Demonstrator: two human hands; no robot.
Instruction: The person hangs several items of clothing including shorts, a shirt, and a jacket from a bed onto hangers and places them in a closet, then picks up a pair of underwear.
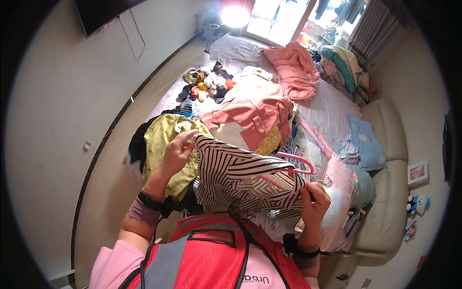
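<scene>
A black-and-white striped garment [223, 169] is stretched between my two hands in front of my body. My left hand [177, 153] grips its upper left corner, with the index finger pointing along the edge. At the other end, my right hand [314, 202] pinches the cloth by the opening. A pink clothes hanger [303, 161] sticks out of that opening, its hook towards the right; the rest of it is partly hidden by the stripes. Behind my left hand lies a yellow-green patterned garment [162, 144]. A pink coat [249, 112] lies beyond the striped cloth.
Several loose hangers [288, 148] lie on the bed [332, 104] at the right. Rolled small clothes [213, 85] are heaped near a lit lamp [234, 16]. A pink quilt [294, 72] is bunched farther back. A beige sofa [384, 202] with a blue cushion [366, 144] borders the right side.
</scene>
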